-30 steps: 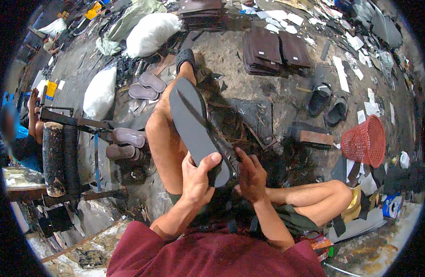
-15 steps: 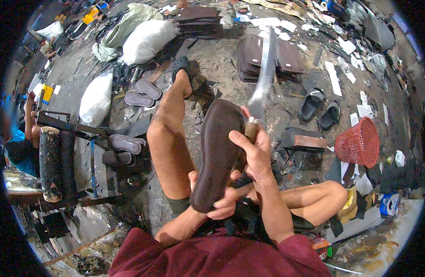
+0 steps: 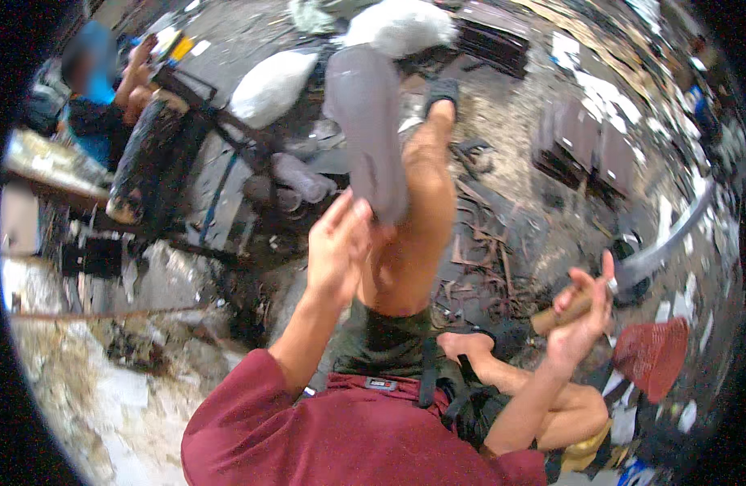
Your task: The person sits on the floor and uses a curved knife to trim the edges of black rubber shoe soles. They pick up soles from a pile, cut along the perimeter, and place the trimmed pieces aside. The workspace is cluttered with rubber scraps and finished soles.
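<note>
Swung brown footbed [image 3: 363, 121] to twelve o'clock, clear of curved knife [image 3: 673, 239]! Gripping knife in right hand [image 3: 582, 320]; can't tell with left hand [image 3: 332, 247].

Hands parted: sole to the left, knife to the right.
Half a second ago both hands met around the sole [image 3: 365, 134], the knife upright at its right edge; now the left hand [image 3: 336, 255] is at the sole's near end, out beside the left leg [image 3: 428, 190], and blur hides whether it still grips. The sole has gone from between the legs to that leg's outer side. The right hand [image 3: 579, 324] has swung out above the right knee [image 3: 588, 413], fingers looser, its knife [image 3: 652, 255] now slanting forward and right. The view has turned left, showing more of the co-worker [image 3: 98, 117].
</note>
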Available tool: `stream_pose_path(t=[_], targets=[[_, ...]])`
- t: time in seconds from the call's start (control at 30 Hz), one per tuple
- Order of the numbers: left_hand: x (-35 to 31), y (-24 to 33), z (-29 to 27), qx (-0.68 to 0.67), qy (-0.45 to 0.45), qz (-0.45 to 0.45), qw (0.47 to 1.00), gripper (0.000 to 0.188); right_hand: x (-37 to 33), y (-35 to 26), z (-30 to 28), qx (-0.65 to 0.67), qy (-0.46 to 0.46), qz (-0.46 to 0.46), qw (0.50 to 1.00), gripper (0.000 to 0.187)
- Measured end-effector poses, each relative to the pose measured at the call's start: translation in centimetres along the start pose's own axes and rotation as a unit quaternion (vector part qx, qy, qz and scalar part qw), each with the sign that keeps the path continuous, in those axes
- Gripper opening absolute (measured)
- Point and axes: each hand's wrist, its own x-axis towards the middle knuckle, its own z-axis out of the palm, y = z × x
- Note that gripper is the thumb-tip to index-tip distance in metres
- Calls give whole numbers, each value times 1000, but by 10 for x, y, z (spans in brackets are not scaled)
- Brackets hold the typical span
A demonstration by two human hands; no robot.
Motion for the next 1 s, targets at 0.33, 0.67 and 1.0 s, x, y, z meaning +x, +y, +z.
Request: stream_pose_path(t=[0.33,0.67,1.0], targets=[[179,-72,-256,-214,348,-23,912,45,-16,-11,-108,-91,97,56,990,49],[149,-9,-71,123,69,48,989,43,-31,-181,-222,-238,360,-289,855,54],[228,-19,175,516,-393,50,760,41,24,78,-264,-200,327,130,914,34]])
